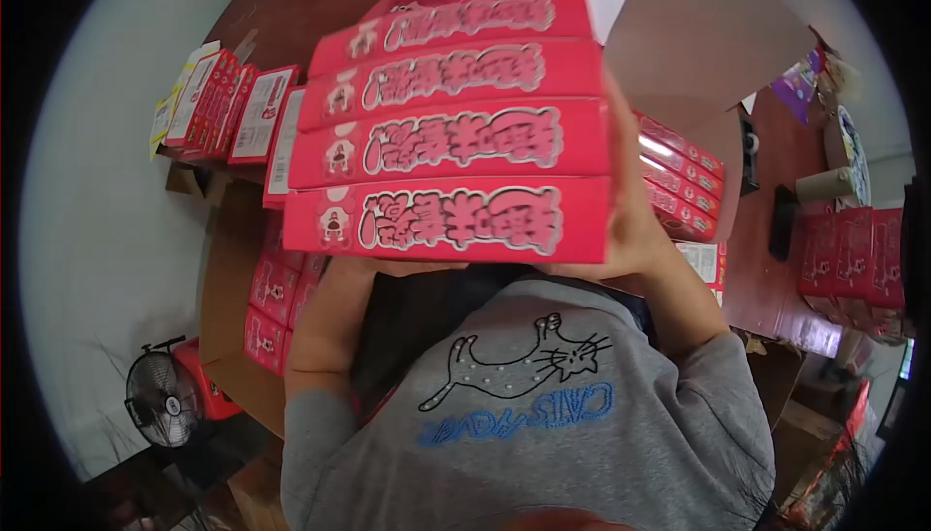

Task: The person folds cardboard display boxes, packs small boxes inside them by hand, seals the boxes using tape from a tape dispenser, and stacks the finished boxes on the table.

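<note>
Four red boxes (451,143) gripped by left hand (367,265) and right hand (632,196), some already in the carton (225,337), loads left on the table (281,27).

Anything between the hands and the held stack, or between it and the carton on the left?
Nothing visible between right hand and stack. Left hand is mostly hidden beneath; can't tell there. Toward the carton, the left forearm shows at its near side, possibly in the way.
</note>
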`<state>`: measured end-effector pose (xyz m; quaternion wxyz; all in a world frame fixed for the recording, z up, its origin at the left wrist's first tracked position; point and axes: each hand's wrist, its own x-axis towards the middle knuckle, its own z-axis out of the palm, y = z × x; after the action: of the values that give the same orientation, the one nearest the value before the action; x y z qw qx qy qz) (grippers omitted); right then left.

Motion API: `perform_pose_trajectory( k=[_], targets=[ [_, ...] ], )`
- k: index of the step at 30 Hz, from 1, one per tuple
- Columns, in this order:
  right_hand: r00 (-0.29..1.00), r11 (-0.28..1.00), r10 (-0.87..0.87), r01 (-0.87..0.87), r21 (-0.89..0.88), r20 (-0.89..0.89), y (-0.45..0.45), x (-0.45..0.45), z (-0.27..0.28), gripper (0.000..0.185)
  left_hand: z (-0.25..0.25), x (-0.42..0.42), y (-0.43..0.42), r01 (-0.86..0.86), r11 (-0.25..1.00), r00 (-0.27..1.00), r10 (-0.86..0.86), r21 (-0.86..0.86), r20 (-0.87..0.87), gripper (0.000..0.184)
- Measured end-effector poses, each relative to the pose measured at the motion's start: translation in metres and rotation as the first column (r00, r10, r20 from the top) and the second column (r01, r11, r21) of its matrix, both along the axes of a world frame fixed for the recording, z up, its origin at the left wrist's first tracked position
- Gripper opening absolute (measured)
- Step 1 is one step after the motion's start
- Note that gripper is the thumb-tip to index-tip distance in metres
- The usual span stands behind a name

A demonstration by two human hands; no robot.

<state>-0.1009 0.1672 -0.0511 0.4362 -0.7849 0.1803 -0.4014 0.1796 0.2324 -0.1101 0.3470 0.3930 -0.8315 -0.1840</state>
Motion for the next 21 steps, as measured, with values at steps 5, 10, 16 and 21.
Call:
perform_pose_trajectory(
  k=[5,10,16,21],
  targets=[
    [0.994,0.983,0.023,-0.043,-0.177,-0.109,-0.006,-0.128,0.049,0.067,0.081,-0.068,-0.113,0.286,0.954,0.510,-0.070,0.092,-0.857,0.116],
    [0.829,0.815,-0.537,0.557,-0.157,0.153,-0.001,-0.188,0.034,0.054,0.027,-0.177,-0.255,-0.002,0.953,0.816,0.176,0.302,-0.550,0.082],
    [0.590,0.487,-0.807,0.672,-0.559,0.006,-0.016,-0.214,0.005,0.062,0.100,-0.168,-0.243,0.241,0.961,0.546,-0.021,0.133,-0.838,0.028],
    [0.749,0.330,-0.589,0.566,-0.756,0.304,-0.074,-0.166,-0.020,0.107,0.102,-0.158,-0.209,0.215,0.974,0.468,-0.041,0.069,-0.883,0.027]
  ],
)
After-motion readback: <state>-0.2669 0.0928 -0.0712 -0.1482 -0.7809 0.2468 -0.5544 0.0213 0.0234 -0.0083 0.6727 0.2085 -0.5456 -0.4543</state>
